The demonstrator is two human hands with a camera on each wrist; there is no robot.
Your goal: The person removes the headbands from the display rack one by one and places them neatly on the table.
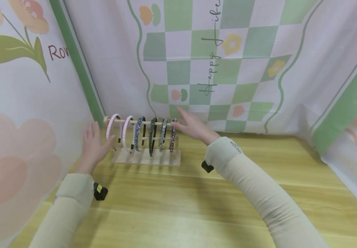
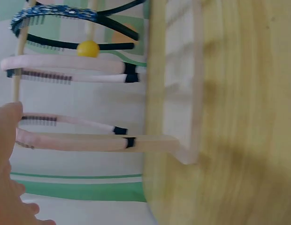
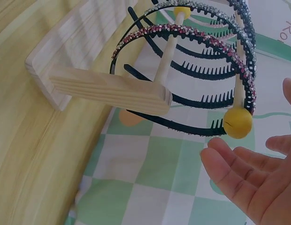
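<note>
A wooden headband stand (image 1: 174,160) bears a row of several headbands on its upper rod. Two pink headbands (image 2: 75,142) hang at the left end, then a blue glittery one (image 1: 137,134) and a dark one (image 1: 151,139). Beyond these come a silver one (image 1: 162,136) and a red-and-silver jewelled one (image 3: 183,31). My left hand (image 1: 94,146), fingers spread, is beside the left end, its thumb close to the outermost pink band. At the opposite end my right hand (image 1: 193,126) reaches with extended fingers near the yellow ball (image 3: 237,123) that caps the rod. Neither hand grips anything.
The stand sits on a wood-grain table (image 1: 153,206) near its back edge. A checkered curtain (image 1: 203,74) hangs right behind it. Printed cloth (image 1: 26,100) closes in the left side, and more cloth (image 1: 345,113) the right. Small black devices (image 1: 100,191) are at both wrists.
</note>
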